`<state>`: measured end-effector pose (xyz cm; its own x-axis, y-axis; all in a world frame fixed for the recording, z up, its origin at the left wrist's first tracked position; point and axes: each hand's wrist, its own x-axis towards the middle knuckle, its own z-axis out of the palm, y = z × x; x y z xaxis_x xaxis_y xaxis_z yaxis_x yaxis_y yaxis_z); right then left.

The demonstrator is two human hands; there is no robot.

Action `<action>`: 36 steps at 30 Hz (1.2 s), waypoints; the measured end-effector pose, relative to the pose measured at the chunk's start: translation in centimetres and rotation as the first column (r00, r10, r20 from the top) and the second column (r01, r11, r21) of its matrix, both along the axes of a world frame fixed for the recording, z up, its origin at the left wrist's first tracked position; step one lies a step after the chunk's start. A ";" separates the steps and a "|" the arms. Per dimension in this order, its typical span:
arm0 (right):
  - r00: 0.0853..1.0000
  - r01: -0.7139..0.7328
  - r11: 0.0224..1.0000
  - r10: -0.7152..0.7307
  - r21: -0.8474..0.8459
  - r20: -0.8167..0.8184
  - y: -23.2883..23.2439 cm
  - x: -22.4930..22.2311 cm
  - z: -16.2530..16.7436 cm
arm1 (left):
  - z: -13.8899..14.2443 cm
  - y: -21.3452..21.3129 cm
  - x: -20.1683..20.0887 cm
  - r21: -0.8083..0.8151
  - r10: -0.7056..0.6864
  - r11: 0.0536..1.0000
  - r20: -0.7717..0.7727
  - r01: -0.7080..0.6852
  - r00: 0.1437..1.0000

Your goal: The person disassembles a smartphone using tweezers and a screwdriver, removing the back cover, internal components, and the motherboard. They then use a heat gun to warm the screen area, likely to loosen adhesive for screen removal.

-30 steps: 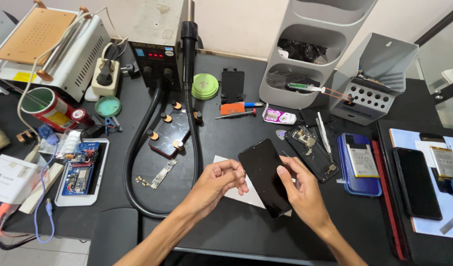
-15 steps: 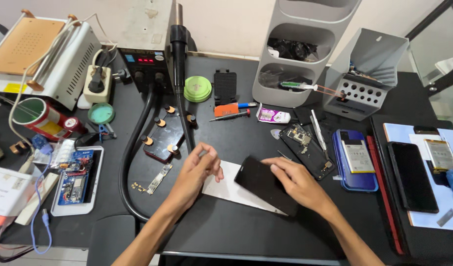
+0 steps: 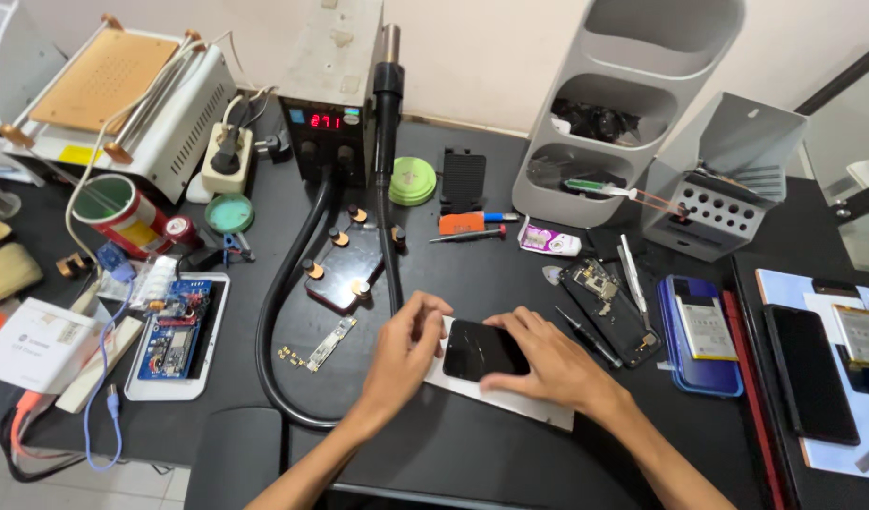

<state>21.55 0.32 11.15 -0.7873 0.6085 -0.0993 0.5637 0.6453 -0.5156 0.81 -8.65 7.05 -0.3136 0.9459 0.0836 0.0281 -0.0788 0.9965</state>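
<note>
A black phone screen panel [image 3: 481, 351] lies flat on a white sheet [image 3: 519, 404] on the black work mat [image 3: 434, 453]. My left hand [image 3: 408, 351] grips its left edge with curled fingers. My right hand [image 3: 543, 361] rests on its right side, fingers spread over the glass. Both forearms reach in from the bottom edge.
A hot-air station [image 3: 329, 113] with a black hose [image 3: 278, 312] stands behind. An opened phone [image 3: 606, 297], tweezers [image 3: 632, 274], a blue phone back with battery [image 3: 700, 332], a black phone [image 3: 812, 373], a circuit board tray [image 3: 175, 335], a grey organiser [image 3: 632, 104] surround me.
The black panel, held tilted up between my hands a second ago, has come down flat on the white sheet. My right hand now lies on top of it.
</note>
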 end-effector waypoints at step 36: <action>0.894 -0.211 0.088 0.421 0.974 0.155 19.4 -17.2 0.5 | -1.2 -0.6 5.6 0.600 0.287 0.728 -0.707 0.332 0.646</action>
<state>4.40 19.69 11.67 -0.8712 -0.1882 0.4534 0.1637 0.7594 0.6297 6.46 -9.25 5.85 0.1693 0.5463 0.8203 0.6765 -0.6697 0.3064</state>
